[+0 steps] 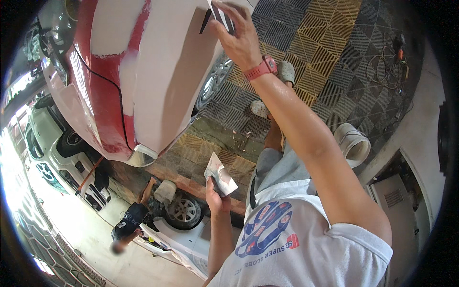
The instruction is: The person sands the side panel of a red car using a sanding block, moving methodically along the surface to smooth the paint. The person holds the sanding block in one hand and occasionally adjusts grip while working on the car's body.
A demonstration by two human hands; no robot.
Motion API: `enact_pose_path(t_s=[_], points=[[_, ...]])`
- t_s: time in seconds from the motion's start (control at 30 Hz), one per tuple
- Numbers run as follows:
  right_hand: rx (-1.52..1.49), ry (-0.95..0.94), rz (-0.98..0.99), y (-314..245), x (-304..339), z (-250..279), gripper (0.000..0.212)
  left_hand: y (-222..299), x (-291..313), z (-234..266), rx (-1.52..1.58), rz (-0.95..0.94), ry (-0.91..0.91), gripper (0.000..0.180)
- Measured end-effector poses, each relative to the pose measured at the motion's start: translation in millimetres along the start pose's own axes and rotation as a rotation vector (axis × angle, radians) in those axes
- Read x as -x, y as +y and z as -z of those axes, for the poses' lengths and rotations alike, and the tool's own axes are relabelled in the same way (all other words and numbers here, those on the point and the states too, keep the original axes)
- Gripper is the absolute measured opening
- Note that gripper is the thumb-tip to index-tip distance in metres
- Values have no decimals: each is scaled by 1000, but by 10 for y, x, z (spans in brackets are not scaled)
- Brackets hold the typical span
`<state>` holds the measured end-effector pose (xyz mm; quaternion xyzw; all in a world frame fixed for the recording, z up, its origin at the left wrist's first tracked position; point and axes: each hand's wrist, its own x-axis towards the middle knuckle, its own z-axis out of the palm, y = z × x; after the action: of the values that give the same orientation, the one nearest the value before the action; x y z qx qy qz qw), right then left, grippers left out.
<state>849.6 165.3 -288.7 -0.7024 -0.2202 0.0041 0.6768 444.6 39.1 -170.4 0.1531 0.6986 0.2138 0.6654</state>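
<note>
My right hand (239, 40), wearing a red wristwatch, reaches out to the car body and grips a flat spreader (223, 17) with a pale edge and a dark face. The spreader is beside the car's side panel (165, 57); I cannot tell whether it touches. The panel is covered in matte beige-pink filler or primer, with red paint (103, 95) showing further left. Lower down, my left hand (218, 198) holds a flat mixing plate (221, 176), smeared with grey and whitish paste, in front of my body.
Patterned black and yellow floor tiles (330, 24) lie beside the car's wheel (213, 83). A white bucket (353, 143) stands to my right, and a cable (382, 71) lies coiled beyond. Another person (129, 222) is near a white car (198, 239) at lower left.
</note>
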Motion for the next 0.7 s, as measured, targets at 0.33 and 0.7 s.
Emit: enact_pose_path(t_s=[0.33, 0.7], points=[[36, -26, -26, -290, 139, -371, 48, -10, -104, 95, -23, 42, 1, 46], [248, -337, 205, 24, 1048, -492, 59, 60, -94, -30, 24, 32, 39, 41]])
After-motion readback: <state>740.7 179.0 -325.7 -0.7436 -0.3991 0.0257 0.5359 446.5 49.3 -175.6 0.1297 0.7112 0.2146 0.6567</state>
